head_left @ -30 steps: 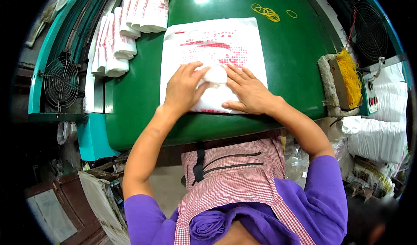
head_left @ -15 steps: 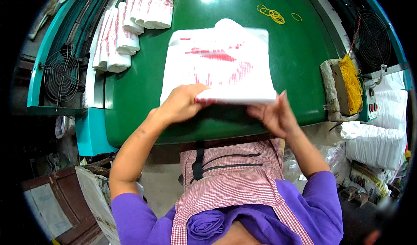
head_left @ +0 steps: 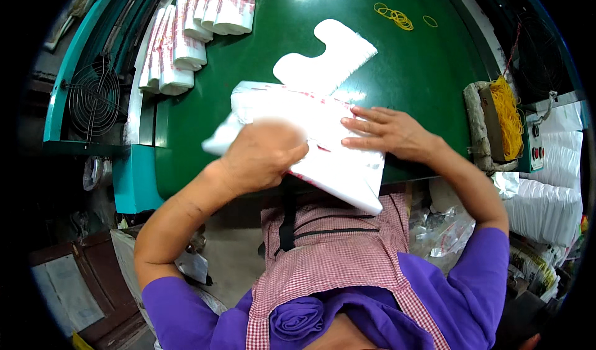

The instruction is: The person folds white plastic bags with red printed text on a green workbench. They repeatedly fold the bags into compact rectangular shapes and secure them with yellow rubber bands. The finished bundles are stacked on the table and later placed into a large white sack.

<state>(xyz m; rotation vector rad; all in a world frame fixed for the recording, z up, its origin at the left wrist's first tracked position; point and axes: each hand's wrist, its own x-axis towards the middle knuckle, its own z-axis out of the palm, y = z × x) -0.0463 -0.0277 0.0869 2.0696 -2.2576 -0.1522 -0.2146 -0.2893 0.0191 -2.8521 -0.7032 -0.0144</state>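
1. Covering much of the bag stack [head_left: 323, 145], the left hand [head_left: 264, 154] is motion-blurred; its fingertips are hidden under its own knuckles, so finger detail there is hard to read.
2. Near corner of the stack hangs past the green table [head_left: 248, 64] edge over the checked apron [head_left: 335, 257]; what lies beneath it is hidden.
3. Red print on the bags too smeared to make out.
4. Left hand: fingers curled down, knuckles up, bunching the stack's left part; it looks like a grip on the plastic, but how tight I cannot tell.
5. Right hand [head_left: 388, 133]: fingers straight, spread slightly, flat on top of the stack's right side, pressing, nothing pinched.
6. Stack of white plastic bags sits at the table's near edge, tilted, between both hands; white handle loops [head_left: 326, 55] stick out on the far side, lying on the table.
7. Folded bag bundles [head_left: 186, 40] in a row at far left of table, well apart from hands.
8. Yellow rubber bands [head_left: 397, 16] loose at far side; a bigger heap of bands [head_left: 506, 117] at right, just beside the table.
9. Fan grille [head_left: 93, 98] at left, partly cut by fisheye rim.
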